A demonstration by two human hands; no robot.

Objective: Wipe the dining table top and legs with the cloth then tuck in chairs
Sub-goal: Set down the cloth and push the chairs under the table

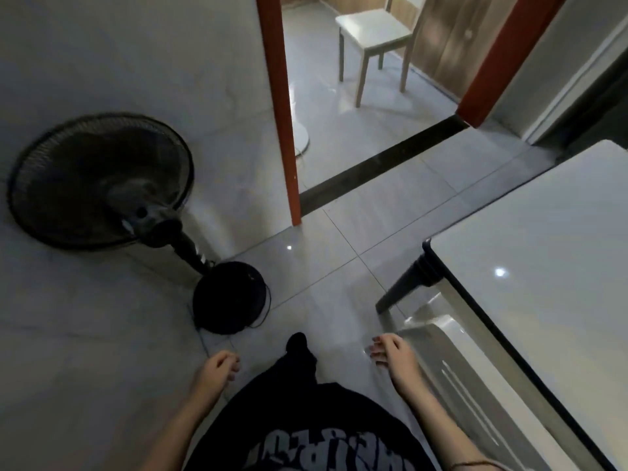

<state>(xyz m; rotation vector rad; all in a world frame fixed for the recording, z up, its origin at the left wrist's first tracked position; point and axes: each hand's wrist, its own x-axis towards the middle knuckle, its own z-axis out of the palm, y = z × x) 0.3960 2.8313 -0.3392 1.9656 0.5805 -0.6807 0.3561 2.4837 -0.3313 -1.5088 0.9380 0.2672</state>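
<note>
The white glossy dining table (pixel 543 239) fills the right side, with a dark leg (pixel 404 283) under its near corner. A pale chair (pixel 452 355) is pushed under the table's left edge. My left hand (pixel 217 368) hangs at my side, fingers loosely curled, holding nothing. My right hand (pixel 390 351) hangs close to the tucked chair's back, also empty. No cloth is visible. A second chair (pixel 373 32) with a white seat stands in the room beyond the doorway.
A black standing fan (pixel 102 181) leans by the left wall, its round base (pixel 229 297) and cord on the tiled floor. A red-framed doorway (pixel 278 107) opens ahead with a dark threshold strip (pixel 380 164). Wooden cabinets (pixel 452 39) stand beyond.
</note>
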